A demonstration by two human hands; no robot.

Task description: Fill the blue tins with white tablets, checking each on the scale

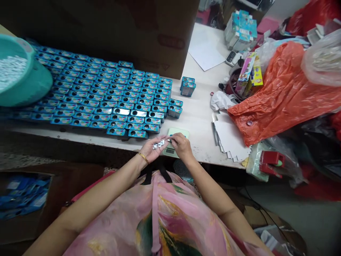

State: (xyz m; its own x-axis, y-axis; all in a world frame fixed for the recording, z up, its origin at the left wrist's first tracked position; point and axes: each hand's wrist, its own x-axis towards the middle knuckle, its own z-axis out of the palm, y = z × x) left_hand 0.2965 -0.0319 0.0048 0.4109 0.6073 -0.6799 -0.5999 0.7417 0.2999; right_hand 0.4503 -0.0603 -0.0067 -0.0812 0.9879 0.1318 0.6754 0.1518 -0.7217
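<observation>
My left hand point(151, 148) is turned palm up and cupped, with several small white pellets point(159, 144) lying in it. Its fingertips reach over a pale green digital scale point(170, 150) at the table's front edge. Above the same scale, my right hand point(181, 145) has its thumb and fingers pinched together beside the left fingertips. What sits in that pinch is too small to make out. A bit of blue shows on the scale, mostly hidden behind my fingers. Left of the scale stand rows of small blue tins point(117, 106) with dark round openings on top.
A teal tub point(39, 76) of white pellets stands at the left. Behind the tins rises a large brown carton point(106, 32). Two blue tins point(188, 89) stand apart. Rightward lie white cards point(231, 137), an orange plastic bag point(279, 96) and a red tape dispenser point(271, 161).
</observation>
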